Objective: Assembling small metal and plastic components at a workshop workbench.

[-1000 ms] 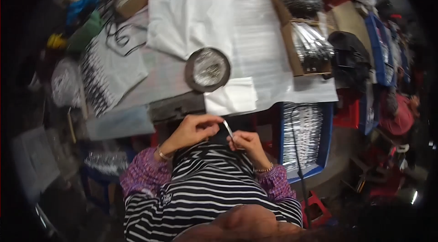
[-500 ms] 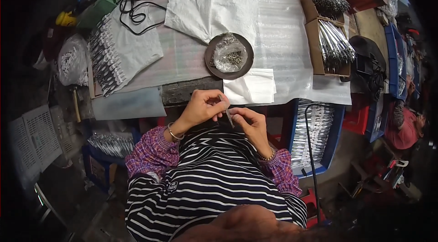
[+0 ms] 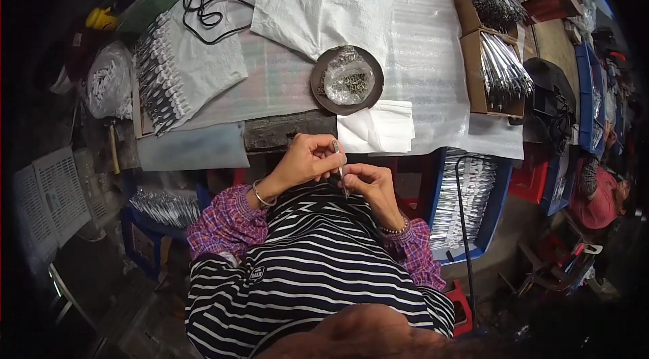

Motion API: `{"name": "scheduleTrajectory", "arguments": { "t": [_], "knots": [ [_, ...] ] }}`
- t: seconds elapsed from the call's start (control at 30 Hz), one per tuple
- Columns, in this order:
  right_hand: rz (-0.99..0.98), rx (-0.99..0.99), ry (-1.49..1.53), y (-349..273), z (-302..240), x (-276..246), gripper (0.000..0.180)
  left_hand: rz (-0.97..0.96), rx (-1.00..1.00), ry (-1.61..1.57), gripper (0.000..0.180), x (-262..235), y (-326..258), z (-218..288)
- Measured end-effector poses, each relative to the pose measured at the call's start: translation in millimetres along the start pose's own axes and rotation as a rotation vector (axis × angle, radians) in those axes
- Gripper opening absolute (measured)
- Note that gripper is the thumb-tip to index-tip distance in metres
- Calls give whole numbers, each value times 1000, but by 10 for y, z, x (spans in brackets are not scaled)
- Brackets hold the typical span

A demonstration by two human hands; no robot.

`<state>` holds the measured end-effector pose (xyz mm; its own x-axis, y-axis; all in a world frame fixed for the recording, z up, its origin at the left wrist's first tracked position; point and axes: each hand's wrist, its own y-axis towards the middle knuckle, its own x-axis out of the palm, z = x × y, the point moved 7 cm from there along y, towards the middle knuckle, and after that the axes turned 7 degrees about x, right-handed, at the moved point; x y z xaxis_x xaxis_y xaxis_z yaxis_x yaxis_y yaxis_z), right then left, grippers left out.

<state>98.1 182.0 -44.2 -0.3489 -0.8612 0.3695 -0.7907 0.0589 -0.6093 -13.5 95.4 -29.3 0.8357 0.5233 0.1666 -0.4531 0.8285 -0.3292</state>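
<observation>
My left hand [image 3: 309, 158] pinches the upper end of a slender metal piece [image 3: 342, 171] between thumb and fingers. My right hand [image 3: 372, 186] grips the same piece lower down, its thumb and forefinger pressed together. The piece stands steeply between the hands, close in front of my striped top and just off the table's near edge. Its exact kind is too small to make out. Beyond the hands, a round dark dish [image 3: 320, 97] holds a clear plastic bag [image 3: 347, 82] of small metal parts. Folded white paper [image 3: 378, 130] lies beside the dish.
Cardboard boxes [image 3: 475, 75] of slender metal pieces stand at the right of the table. A blue crate [image 3: 491, 227] sits lower right, another blue crate [image 3: 159, 241] lower left. Rows of metal pieces [image 3: 161, 78] and a black cable [image 3: 211, 19] lie at the left.
The slender piece has turned slightly more upright between my hands, and my fingers have shifted a little on it. The whole view has moved slightly.
</observation>
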Motion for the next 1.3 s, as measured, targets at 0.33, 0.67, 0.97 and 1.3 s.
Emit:
{"name": "scheduleTrajectory", "arguments": {
  "t": [0.33, 0.67, 0.97, 1.3],
  "knots": [
    [48, -20, -49, 27, -83, 27, 15, 16, 65, -5, 10, -8, 42, 35],
    [94, -143, -339, 44, -89, 174, 16, 117, 254, 108, 17, -133, -211, -96],
    [-35, -86, -454, 219, 47, 455, 17, 355, 263, -72, 26, -576, -875, -381],
    [-128, 23, -377, 256, 137, 730, 17, 1365, 11, 617, 10, -2348, -3241, -1538]
  ]
}}
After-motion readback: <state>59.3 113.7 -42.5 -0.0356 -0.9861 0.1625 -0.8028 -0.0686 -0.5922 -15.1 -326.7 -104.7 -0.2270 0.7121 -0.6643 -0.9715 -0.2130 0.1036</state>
